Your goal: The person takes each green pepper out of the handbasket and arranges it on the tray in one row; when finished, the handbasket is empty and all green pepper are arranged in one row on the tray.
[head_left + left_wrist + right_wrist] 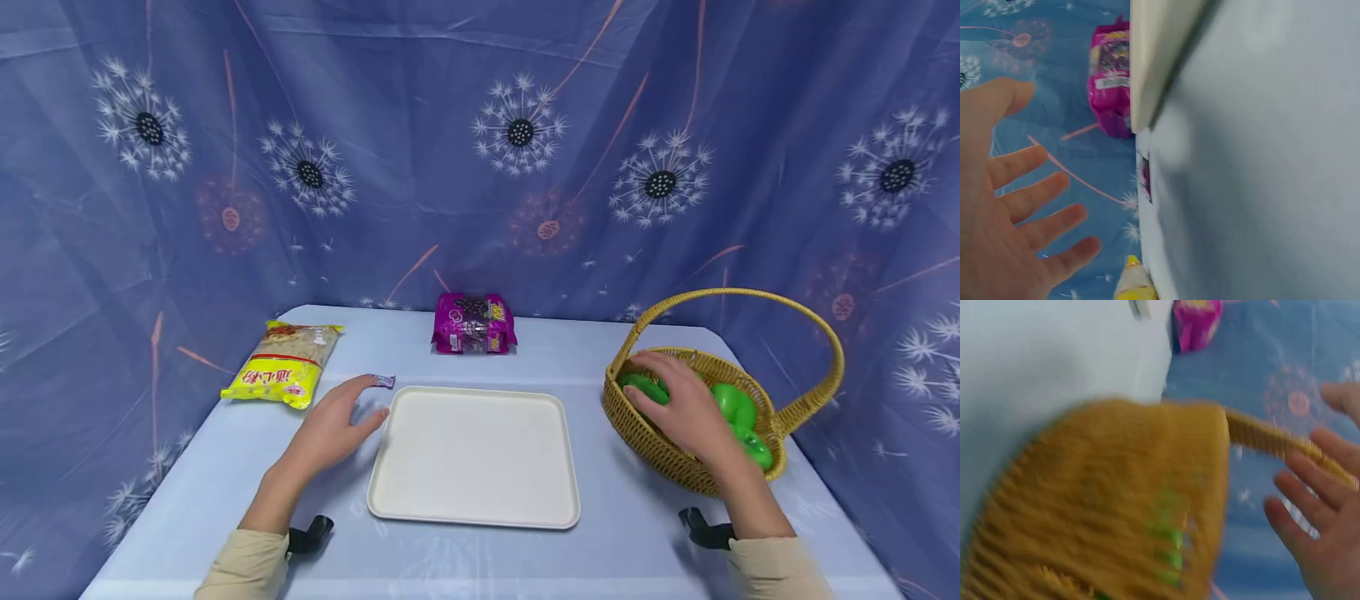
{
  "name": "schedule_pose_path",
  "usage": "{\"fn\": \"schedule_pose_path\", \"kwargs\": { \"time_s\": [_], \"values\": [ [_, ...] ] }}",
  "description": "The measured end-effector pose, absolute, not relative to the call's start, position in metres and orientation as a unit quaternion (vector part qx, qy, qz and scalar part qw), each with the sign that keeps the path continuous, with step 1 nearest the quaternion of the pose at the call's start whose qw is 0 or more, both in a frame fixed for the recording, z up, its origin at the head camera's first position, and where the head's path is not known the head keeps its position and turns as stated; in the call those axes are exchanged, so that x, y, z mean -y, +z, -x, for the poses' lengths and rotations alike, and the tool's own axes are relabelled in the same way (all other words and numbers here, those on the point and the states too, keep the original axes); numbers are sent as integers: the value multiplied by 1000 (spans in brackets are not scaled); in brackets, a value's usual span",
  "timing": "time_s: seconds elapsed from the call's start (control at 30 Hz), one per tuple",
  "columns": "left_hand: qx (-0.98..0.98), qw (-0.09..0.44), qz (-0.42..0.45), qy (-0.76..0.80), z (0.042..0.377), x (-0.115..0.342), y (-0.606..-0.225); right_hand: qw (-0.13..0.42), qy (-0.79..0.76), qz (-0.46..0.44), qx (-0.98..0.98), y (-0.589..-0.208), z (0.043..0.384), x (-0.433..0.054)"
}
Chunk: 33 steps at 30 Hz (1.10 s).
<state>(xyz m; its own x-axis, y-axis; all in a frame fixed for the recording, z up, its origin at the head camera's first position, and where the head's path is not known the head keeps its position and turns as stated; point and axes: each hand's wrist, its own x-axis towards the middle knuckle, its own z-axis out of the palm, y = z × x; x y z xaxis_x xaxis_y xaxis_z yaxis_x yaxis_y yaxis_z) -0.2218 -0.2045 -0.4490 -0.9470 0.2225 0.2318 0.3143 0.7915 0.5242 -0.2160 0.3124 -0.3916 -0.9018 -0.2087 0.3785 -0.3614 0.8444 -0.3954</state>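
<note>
My left hand (330,429) hovers beside the left edge of a white rectangular tray (476,458), its fingers spread and holding nothing. Just past its fingertips lies a small purple wrapped packet (383,381) on the table. Over on the right, my right hand (684,410) is above a wicker basket (652,450) with a tall arched handle. Green items fill the basket, among them what looks like a green bell pepper (733,403) and a long dark green piece (640,387). In the right wrist view the right fingers (1304,494) are extended, with nothing visible in them.
At the back middle stands a purple snack package (474,325). A yellow and clear food bag (288,362) lies at the left edge of the white-covered table (345,550). A blue curtain (420,150) with dandelion prints hangs behind and at both sides.
</note>
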Motion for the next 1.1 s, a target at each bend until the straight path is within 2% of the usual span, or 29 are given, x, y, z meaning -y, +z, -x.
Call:
{"fn": "schedule_pose_path", "kwargs": {
  "time_s": [0.17,0.4,0.57,0.8,1.1],
  "values": [
    [936,70,142,-314,222,208,-461,97,269,-168,943,-382,227,-337],
    [915,-6,110,-387,221,214,-480,3,304,-196,932,-374,247,-352],
    [919,-53,147,-362,222,212,-491,-45,286,-209,934,-369,258,-358],
    [914,-55,173,-364,221,213,-497,-107,260,-228,932,-371,273,-360],
    [912,-57,160,-374,221,214,-502,-143,245,-230,931,-376,288,-353]
  ]
}}
